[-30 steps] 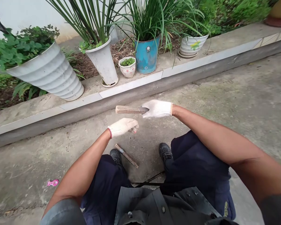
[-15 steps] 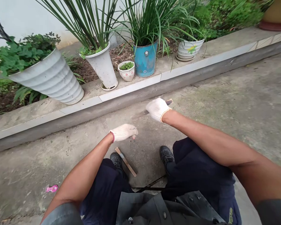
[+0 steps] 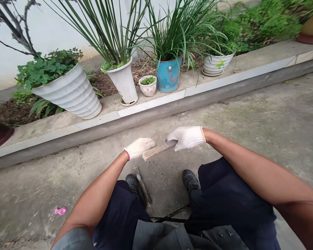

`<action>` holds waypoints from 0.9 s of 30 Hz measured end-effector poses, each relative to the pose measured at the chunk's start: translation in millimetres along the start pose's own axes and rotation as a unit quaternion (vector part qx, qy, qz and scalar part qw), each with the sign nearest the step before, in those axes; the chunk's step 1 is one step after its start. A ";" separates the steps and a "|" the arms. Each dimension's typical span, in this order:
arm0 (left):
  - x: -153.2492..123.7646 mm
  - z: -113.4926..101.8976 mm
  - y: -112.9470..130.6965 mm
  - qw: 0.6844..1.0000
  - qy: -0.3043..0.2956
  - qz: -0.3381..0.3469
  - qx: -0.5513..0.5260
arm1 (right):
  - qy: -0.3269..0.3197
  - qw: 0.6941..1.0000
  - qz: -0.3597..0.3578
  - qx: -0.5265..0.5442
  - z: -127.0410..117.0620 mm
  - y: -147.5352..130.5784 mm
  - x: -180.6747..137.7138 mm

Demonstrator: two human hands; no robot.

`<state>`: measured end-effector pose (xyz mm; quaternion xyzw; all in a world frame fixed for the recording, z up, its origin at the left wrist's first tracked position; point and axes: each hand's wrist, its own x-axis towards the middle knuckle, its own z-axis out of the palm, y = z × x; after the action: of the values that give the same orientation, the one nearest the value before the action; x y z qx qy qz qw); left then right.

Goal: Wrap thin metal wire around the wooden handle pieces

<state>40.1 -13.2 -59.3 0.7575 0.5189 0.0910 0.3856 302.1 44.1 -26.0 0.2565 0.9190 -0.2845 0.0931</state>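
From the head camera, the right hand (image 3: 186, 138), in a white knit glove, is closed over the metal end of a wooden-handled knife (image 3: 156, 151), held slanting in the air above the concrete ground (image 3: 250, 139). Its wooden end points left toward the left hand (image 3: 139, 147), also gloved, fingers curled just beside the wood; whether that hand grips anything, I cannot tell. The knife looks light and stiff, best taken by the wood, since the steel may be sharp and slippery. Between two black shoes (image 3: 190, 180) lies one short wooden-handled tool (image 3: 143, 186), and one pink plastic scrap (image 3: 60, 210) sits near left. Five planters stand along the far concrete kerb (image 3: 151, 106), one a blue metal bucket (image 3: 168, 74).
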 end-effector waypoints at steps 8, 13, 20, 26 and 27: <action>3.1 18.7 6.2 0.988 -0.048 -0.009 -0.144 | 0.190 0.970 0.146 0.042 -14.7 1.8 6.2; -1.0 13.1 17.0 0.994 -0.077 0.000 -0.080 | 0.248 0.931 0.267 -0.030 -14.4 20.2 14.5; -7.7 14.7 31.3 0.991 -0.115 -0.003 -0.061 | 0.129 0.940 0.267 -0.171 1.4 20.2 25.5; -7.0 -5.9 25.8 0.999 -0.006 -0.025 0.036 | -0.102 0.971 0.129 -0.172 16.6 9.4 22.5; -6.4 -9.5 23.1 0.998 0.009 -0.027 0.054 | -0.120 0.979 0.091 -0.137 16.4 7.7 18.5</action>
<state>48.7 -17.8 -35.5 0.7622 0.5467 0.0591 0.3415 290.8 47.9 -49.1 0.2875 0.9042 -0.1753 0.2627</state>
